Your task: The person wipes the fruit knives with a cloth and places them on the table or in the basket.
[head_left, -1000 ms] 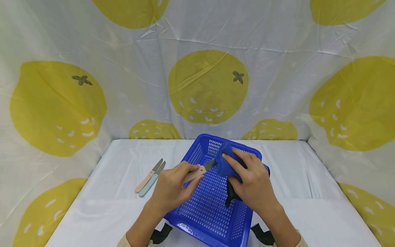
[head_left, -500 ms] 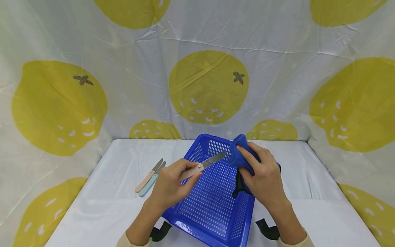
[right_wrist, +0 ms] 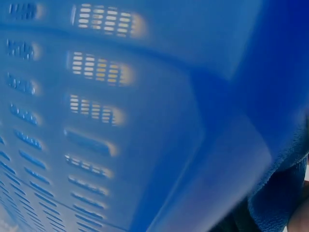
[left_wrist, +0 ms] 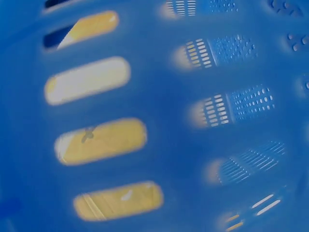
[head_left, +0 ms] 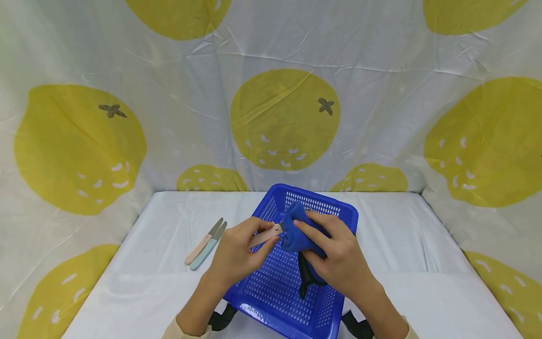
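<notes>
In the head view, my left hand (head_left: 233, 254) pinches the pale pink handle of a table knife (head_left: 265, 235) between thumb and fingers. My right hand (head_left: 338, 247) grips a bunched blue cloth (head_left: 298, 233), which is folded over the knife's blade. Only a short stretch of blade shows by the handle, and the cloth hides most of the rest. Both hands are above a blue perforated plastic basket (head_left: 349, 213). The left wrist view is filled by the slotted basket wall (left_wrist: 164, 121). Part of the cloth (right_wrist: 277, 208) and fingertips appear at the lower right of the right wrist view.
Left of the basket, a pink-handled knife (head_left: 198, 248) and a teal-handled knife (head_left: 203, 254) lie side by side on the white-covered table (head_left: 139, 254). A black strap (head_left: 305, 278) hangs below the cloth. A lemon-print curtain (head_left: 283, 42) surrounds the table.
The cloth slid right off the blade, baring it half a second ago. Now the right hand has come back left and the cloth covers the blade up near the handle. The left hand barely moved.
</notes>
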A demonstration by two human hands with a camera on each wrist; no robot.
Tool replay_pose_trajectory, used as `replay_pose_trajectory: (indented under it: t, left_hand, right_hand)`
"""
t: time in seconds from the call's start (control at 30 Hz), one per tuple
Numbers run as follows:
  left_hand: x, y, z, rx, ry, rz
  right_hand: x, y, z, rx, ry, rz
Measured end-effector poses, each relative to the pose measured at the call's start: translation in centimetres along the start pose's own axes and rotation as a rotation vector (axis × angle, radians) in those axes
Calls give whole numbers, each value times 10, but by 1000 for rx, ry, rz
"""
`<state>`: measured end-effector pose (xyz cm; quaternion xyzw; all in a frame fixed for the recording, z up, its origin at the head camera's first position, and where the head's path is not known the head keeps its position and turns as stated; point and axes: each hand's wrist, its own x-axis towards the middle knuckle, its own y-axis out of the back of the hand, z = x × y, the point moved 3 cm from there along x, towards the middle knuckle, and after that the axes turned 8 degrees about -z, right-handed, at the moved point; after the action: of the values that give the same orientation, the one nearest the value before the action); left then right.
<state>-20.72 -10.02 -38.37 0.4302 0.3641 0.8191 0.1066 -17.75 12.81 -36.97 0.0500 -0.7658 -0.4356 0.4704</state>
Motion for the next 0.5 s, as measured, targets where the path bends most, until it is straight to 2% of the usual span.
replay_pose_trajectory:
  t: [0.2,0.5]
  left_hand:
    - [-1,-1,3,-22,-24,-4]
    - [-1,-1,6,2,-55,-2]
  right_hand:
    - [0,-7,-6,-14,20,-79]
    - [1,-8,-4,-94,-15,-88]
